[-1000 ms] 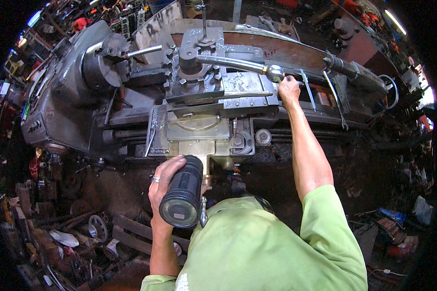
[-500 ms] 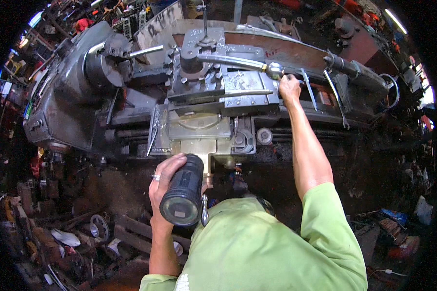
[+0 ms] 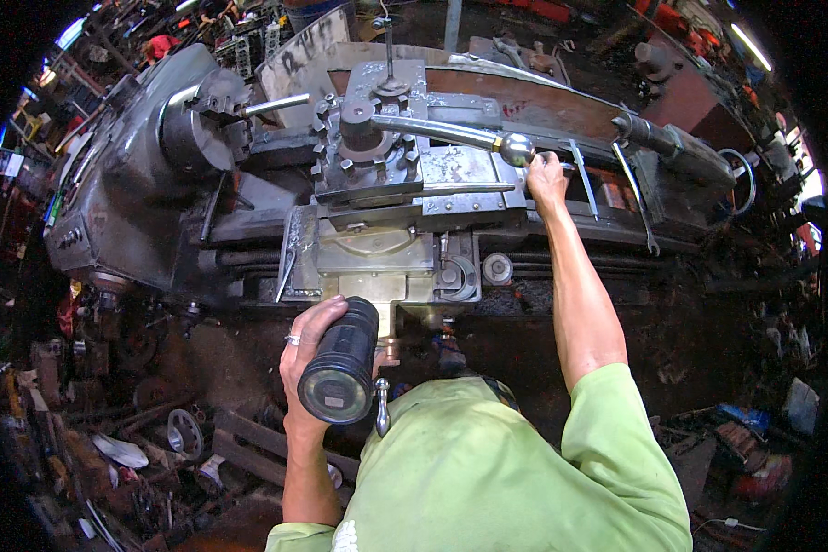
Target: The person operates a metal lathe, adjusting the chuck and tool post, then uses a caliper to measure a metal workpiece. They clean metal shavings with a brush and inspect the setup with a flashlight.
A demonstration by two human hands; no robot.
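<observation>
A metal lathe stretches across the view before me. My left hand (image 3: 311,345) is closed around the side of a black ribbed cylinder (image 3: 345,354) with a flat, round, glassy end; its exact kind I cannot tell. Beside the cylinder is a shiny crank handle (image 3: 383,409). Out to the right, my right hand (image 3: 547,181) is closed on a small handle (image 3: 568,167) at the right end of the top slide (image 3: 465,170); the fingers hide most of it. Just left of these fingers is the ball knob (image 3: 517,149) of the tool post lever (image 3: 437,129).
The chuck (image 3: 207,120) stands at the left and the tailstock (image 3: 658,138) at the right. A caliper-like tool (image 3: 584,179) and a wrench (image 3: 637,198) lie across the bed. Metal chips (image 3: 451,156) cover the slide. Scrap and a spoked wheel (image 3: 186,432) lie lower left.
The view has tilted a little, so the lathe sits slightly lower in it. Both hands keep their places on the cylinder and the small handle, with the right fingers slightly shifted.
</observation>
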